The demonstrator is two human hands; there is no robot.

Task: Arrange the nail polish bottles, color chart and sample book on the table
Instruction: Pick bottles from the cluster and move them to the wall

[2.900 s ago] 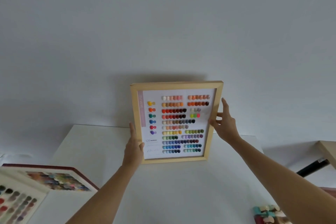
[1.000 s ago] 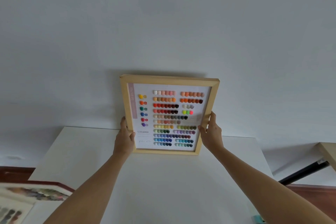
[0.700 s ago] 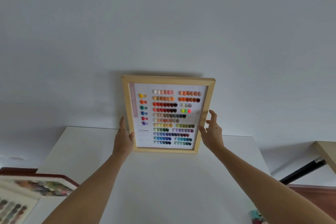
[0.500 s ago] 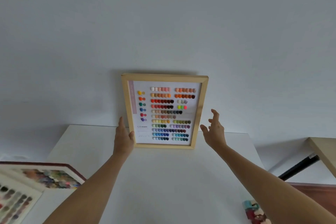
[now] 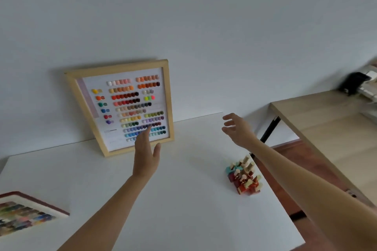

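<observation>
Two hands: both free, holding nothing
Sample book (image 5: 26,213): counter's (image 5: 183,199) left edge, open
Color chart (image 5: 124,106): upright against the wall
Left hand (image 5: 145,157): fingers straight, before chart
Right hand (image 5: 236,128): fingers spread
Bottles (image 5: 244,175): clustered, right edge

The white table (image 5: 183,199) carries the framed color chart (image 5: 122,106), clustered nail polish bottles (image 5: 243,175) and the sample book (image 5: 26,212).

Bare table (image 5: 183,199) between chart (image 5: 122,106) and bottles (image 5: 243,175)
</observation>
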